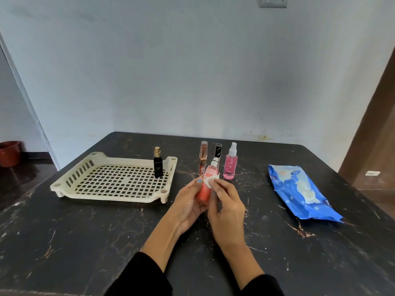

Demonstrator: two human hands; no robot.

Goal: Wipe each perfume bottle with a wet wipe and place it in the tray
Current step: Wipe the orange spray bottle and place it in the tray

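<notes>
The left hand (188, 201) grips the coral-pink perfume bottle (206, 184) round its lower body, long axis tilted up and away toward the far side, while the right hand (228, 201) pinches a small white wet wipe (211, 180) against its label. The cream tray (115, 178) lies to the left of the hands — nearer the left hand — with one black bottle (158, 163) standing at its far right corner. Three more bottles (230, 163) stand just beyond the hands, none in the leftward path; the blue wipe pack (303, 193) lies well to the right on the table (85, 242).
</notes>
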